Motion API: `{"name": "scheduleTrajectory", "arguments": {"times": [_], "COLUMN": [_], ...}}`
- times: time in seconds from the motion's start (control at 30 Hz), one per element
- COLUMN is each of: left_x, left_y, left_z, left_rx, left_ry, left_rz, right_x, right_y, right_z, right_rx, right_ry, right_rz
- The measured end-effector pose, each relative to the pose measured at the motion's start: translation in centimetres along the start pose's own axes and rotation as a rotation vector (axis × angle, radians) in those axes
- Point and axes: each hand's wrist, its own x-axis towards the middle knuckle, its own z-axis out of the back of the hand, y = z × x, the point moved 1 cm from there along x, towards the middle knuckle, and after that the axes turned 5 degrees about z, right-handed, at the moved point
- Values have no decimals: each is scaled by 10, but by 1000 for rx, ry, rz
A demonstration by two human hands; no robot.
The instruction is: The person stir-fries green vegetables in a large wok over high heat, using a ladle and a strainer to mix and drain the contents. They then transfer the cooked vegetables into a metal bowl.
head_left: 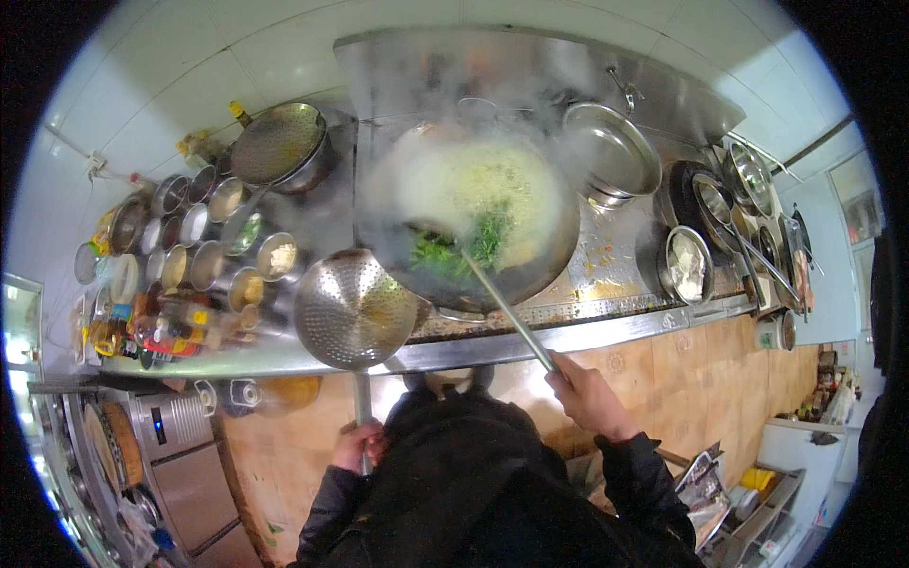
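Observation:
My left hand (359,446) is closed round the handle of a large perforated metal strainer (356,308), whose round bowl hangs at the counter's front edge, left of the wok. In my right hand (589,398) is the long metal handle of a cooking ladle (504,305); its head is hidden among green leafy vegetables (488,239) in the wok. The big dark wok (540,275) holds pale, bubbling liquid (511,189) and gives off thick steam that blurs its far left side.
Several metal seasoning bowls (276,256) and bottles (170,336) crowd the left counter. A pot with a perforated lid (277,144) stands behind them. Right of the wok are a wide metal pan (611,151), a bowl of white pieces (686,265) and more ladles (757,251).

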Motion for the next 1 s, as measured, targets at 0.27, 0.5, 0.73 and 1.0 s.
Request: {"name": "scheduleTrajectory", "arguments": {"times": [0.27,0.5,0.73,1.0], "left_x": [-1,0,5,9], "left_y": [1,4,9,22], "left_z": [-2,-10,-14,-24], "left_rx": [26,76,86,43], "left_ry": [-20,-44,-18,-28], "left_rz": [6,-10,34,-27], "right_x": [46,43,25,-3], "right_y": [-69,-87,-81,-41], "right_z": [-54,-93,-85,-3], "right_rx": [-308,-82,98,370], "right_ry": [-331,-519,-407,94], "right_rz": [-14,-9,-63,-253]}}
